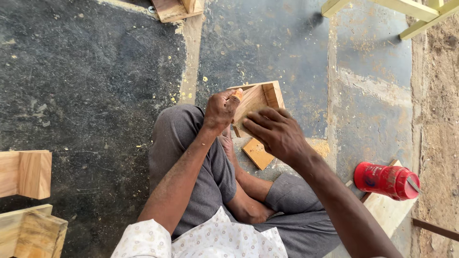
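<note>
I sit cross-legged on a dark floor. My left hand grips the left edge of a small wooden box-like piece, and its thumb tip carries something orange. My right hand lies flat on the lower face of the same piece, fingers spread. A small flat wooden block lies on the floor just below the hands, near my foot.
A red plastic jar lies on its side on a plank at the right. Wooden pieces sit at the left edge and top. A yellow-green frame stands at top right. Sawdust is scattered about.
</note>
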